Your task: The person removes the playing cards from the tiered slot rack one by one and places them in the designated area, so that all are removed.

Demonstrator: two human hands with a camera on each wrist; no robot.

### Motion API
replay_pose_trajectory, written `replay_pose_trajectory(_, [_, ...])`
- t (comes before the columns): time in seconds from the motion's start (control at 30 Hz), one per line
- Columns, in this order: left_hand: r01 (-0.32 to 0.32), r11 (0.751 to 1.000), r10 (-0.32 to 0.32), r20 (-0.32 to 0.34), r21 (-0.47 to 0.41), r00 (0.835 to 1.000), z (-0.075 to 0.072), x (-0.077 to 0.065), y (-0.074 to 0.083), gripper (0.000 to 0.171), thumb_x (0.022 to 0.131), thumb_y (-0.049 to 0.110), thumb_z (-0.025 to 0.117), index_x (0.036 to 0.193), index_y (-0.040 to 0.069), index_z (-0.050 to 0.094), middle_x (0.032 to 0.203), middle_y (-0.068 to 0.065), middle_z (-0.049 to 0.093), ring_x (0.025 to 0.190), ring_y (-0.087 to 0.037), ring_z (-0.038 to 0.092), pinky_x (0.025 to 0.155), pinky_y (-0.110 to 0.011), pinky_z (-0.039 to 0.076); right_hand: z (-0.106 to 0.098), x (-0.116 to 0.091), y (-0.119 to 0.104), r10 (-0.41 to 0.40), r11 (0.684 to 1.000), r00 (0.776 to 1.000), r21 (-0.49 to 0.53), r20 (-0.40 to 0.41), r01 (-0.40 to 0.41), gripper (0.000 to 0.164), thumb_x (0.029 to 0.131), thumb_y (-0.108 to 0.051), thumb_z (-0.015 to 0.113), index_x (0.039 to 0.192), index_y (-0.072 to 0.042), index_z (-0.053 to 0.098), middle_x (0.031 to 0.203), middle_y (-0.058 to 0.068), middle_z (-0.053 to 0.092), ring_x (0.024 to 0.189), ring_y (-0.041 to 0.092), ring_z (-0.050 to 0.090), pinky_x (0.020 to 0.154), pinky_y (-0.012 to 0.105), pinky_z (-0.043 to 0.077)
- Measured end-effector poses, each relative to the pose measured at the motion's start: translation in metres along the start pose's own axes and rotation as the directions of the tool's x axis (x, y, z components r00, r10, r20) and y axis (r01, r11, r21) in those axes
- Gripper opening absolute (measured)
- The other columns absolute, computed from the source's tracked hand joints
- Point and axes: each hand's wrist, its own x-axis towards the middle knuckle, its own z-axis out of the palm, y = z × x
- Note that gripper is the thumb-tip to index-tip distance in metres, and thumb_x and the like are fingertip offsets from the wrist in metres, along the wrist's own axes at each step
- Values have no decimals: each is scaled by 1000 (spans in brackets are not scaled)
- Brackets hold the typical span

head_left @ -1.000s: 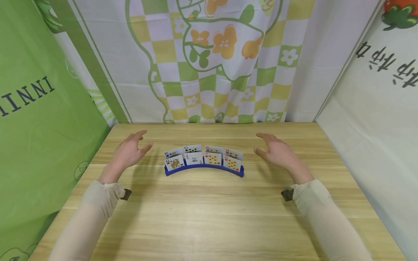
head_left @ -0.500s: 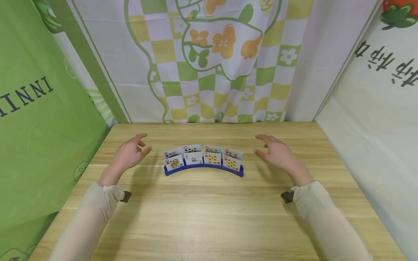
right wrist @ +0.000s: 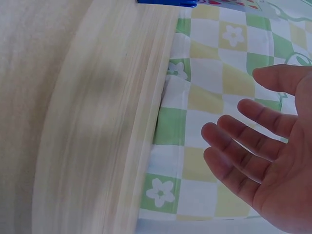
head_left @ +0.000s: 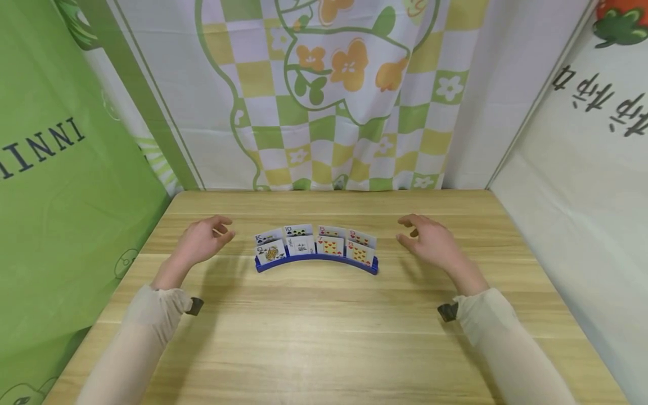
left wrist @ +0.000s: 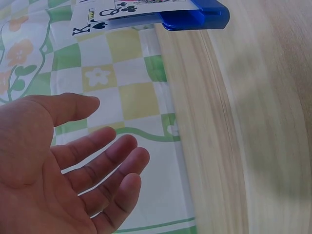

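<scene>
A curved blue card holder [head_left: 316, 257] stands on the wooden table, with playing cards upright in two rows. In its front row are a queen of clubs [head_left: 270, 253], a joker-like card [head_left: 301, 246], a seven of hearts [head_left: 329, 246] and another red card [head_left: 360, 253]. Behind them show the tops of a king [head_left: 268, 237], a ten [head_left: 297, 230] and two red cards. My left hand [head_left: 202, 239] hovers left of the holder, fingers loosely bent and holding nothing. On the other side my right hand [head_left: 429, 241] hovers the same way, palm and relaxed fingers visible in the right wrist view.
The wooden table [head_left: 314, 337] reaches back to a checkered curtain [head_left: 329, 140]. A green cloth [head_left: 66, 197] hangs along the left side, a white one [head_left: 582, 185] along the right. Dark wrist devices [head_left: 194, 306] peek from both sleeves.
The fingers of both hands have curled in slightly, and their raised fingertips have come down a little. The card holder and its cards stay in place.
</scene>
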Motion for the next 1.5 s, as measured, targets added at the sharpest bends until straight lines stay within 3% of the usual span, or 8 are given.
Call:
replay_pose_trajectory(0.57, [0, 995, 4, 33, -101, 999, 6, -3, -2, 43, 100, 32, 60, 132, 4, 59, 115, -20, 71, 104, -37, 69, 82, -47, 57, 8, -11, 1, -24, 998, 996, 60, -87, 30, 37, 97, -24, 62, 128, -5, 60, 120, 18, 70, 97, 32, 70, 85, 52, 55])
replay_pose_trajectory(1.07, [6, 982, 11, 87, -191, 996, 18, -7, -12, 40, 98, 25, 62, 131, 2, 59, 113, -21, 70, 102, -36, 68, 80, -42, 58, 19, -24, -1, -23, 996, 993, 80, -119, 32, 32, 97, -24, 61, 124, -7, 62, 113, 14, 72, 92, 30, 71, 80, 50, 56])
replay_pose_trajectory(1.5, [8, 980, 11, 94, -200, 995, 24, -13, -16, 39, 98, 23, 63, 130, 1, 60, 112, -20, 70, 101, -35, 68, 80, -43, 57, 25, -29, -2, -30, 994, 989, 96, -143, 44, 27, 96, -22, 63, 118, -7, 64, 103, 10, 74, 88, 24, 70, 78, 46, 56])
